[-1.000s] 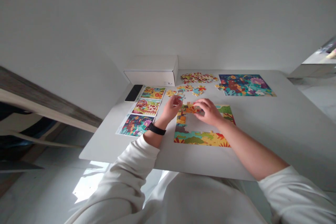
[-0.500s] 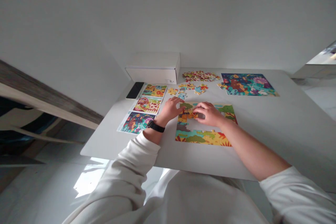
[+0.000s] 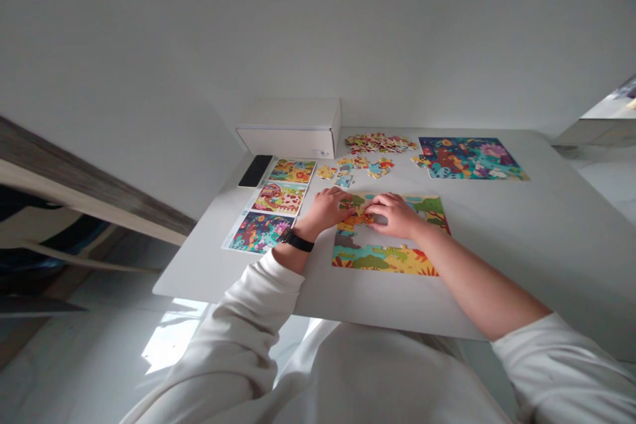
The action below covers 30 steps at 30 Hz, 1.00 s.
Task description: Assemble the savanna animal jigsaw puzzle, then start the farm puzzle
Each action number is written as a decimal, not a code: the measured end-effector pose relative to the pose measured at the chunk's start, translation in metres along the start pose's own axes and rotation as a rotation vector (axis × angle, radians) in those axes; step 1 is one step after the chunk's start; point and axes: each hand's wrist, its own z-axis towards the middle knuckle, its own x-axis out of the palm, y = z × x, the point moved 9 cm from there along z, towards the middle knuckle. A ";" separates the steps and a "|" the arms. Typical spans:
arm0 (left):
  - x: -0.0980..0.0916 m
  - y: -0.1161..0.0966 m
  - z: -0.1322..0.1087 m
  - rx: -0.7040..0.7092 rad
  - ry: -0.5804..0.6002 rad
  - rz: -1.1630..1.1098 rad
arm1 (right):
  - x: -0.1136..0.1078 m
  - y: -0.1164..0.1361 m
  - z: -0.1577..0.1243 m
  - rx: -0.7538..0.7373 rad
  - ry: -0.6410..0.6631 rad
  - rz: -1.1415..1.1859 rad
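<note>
A half-built jungle puzzle (image 3: 387,258) lies on the white table (image 3: 521,238) in front of me. My left hand (image 3: 325,209), with a black watch (image 3: 295,240) on its wrist, rests at the puzzle's top left corner, fingers curled down on a puzzle piece (image 3: 350,201) there. My right hand (image 3: 396,215) lies on the puzzle's upper middle. Its bent fingertips press an orange piece (image 3: 362,218) next to the left hand's fingers. The two hands nearly touch.
Loose pieces (image 3: 360,165) and a heap of pieces (image 3: 378,142) lie behind the puzzle. A finished blue puzzle (image 3: 467,159) sits at the back right. Three picture cards (image 3: 278,199), a black phone (image 3: 256,170) and a white box (image 3: 291,126) are on the left.
My left hand, which held a piece up behind the puzzle, has come down onto the puzzle's top left corner. My right hand stayed on the upper row.
</note>
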 end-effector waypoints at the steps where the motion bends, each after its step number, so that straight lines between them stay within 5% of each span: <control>1: 0.000 0.000 0.000 -0.004 0.003 0.008 | 0.000 0.000 0.000 -0.005 0.000 0.004; 21: 0.004 0.000 0.000 -0.043 0.025 0.049 | -0.003 0.003 0.003 0.030 -0.014 0.053; 30: -0.006 0.005 0.002 -0.014 -0.084 -0.012 | -0.100 -0.020 0.008 0.156 -0.272 0.159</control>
